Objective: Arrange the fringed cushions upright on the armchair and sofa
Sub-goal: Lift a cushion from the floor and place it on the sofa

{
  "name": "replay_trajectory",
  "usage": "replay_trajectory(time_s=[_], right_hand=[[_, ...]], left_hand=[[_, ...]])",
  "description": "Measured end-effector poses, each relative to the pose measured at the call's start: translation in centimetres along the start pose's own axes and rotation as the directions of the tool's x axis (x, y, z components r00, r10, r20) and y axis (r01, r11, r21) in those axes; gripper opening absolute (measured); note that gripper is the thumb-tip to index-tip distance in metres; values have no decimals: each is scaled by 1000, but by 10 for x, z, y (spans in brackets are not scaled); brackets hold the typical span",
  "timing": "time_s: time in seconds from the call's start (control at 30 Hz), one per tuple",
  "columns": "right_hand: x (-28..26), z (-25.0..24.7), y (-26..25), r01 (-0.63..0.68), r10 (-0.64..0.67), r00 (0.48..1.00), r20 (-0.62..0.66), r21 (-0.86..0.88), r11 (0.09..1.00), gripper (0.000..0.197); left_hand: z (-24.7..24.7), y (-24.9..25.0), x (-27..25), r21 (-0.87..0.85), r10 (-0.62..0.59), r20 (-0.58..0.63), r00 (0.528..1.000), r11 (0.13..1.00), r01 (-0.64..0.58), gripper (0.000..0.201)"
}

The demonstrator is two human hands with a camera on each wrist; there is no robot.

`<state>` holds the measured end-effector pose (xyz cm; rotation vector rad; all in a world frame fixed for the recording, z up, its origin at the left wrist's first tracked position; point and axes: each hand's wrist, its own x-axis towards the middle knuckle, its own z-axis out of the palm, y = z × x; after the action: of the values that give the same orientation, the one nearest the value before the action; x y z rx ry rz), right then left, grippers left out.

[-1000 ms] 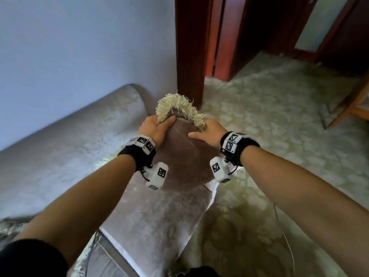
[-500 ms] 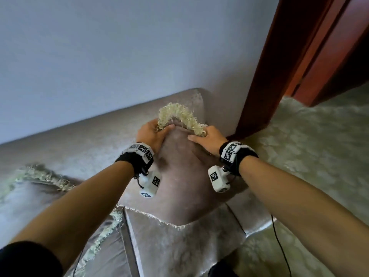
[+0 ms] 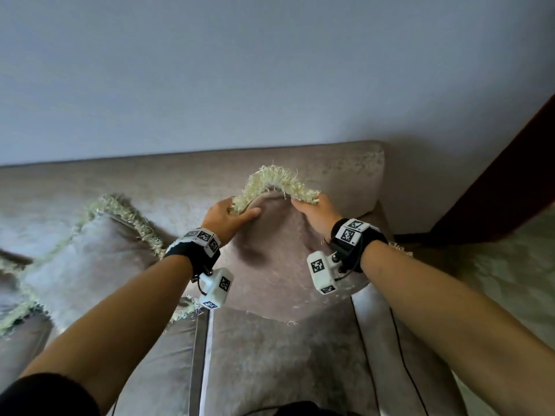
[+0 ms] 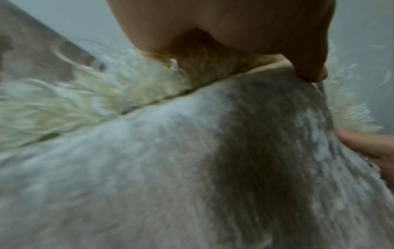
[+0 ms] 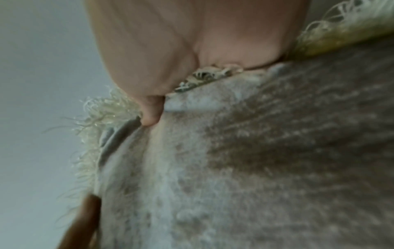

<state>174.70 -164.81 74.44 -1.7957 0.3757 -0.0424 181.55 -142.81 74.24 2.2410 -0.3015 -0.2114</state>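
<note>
Sofa [image 3: 180,181] behind; both hands grip cushion's [image 3: 279,253] fringed top

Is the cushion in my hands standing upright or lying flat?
Upright: the cushion stands on a corner against the sofa backrest, top fringe pinched by left hand and right hand.

Behind the seating you see a plain pale blue-grey wall [image 3: 240,70] filling the upper field. At your right stands a dark red-brown wooden door frame [image 3: 495,187], running diagonally. Below it lies a pale cream patterned carpet [image 3: 495,280]. A thin black cable [image 3: 404,355] trails downward at lower right
</note>
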Motion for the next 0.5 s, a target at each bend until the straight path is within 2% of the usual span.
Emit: replay_trajectory(time_s=[0.1,0.23,0.33,0.5], right_hand=[[13,8,15,-60,63,994,92,-34,998,23],[53,8,23,-91,106,979,173,-97,991,18],[89,2,12,-99,131,955,268,-128,987,26],[148,-4,20,-189,223,946,234,-159,969,35]], left_hand=[[9,-27,6,80,-65,78,995,995,59,42],[16,-39,40,97,-22,118,993,995,10,41],[18,-37,72,75,1,155,988,997,-12,42],[26,-31,137,-1,-97,235,967,995,100,42]])
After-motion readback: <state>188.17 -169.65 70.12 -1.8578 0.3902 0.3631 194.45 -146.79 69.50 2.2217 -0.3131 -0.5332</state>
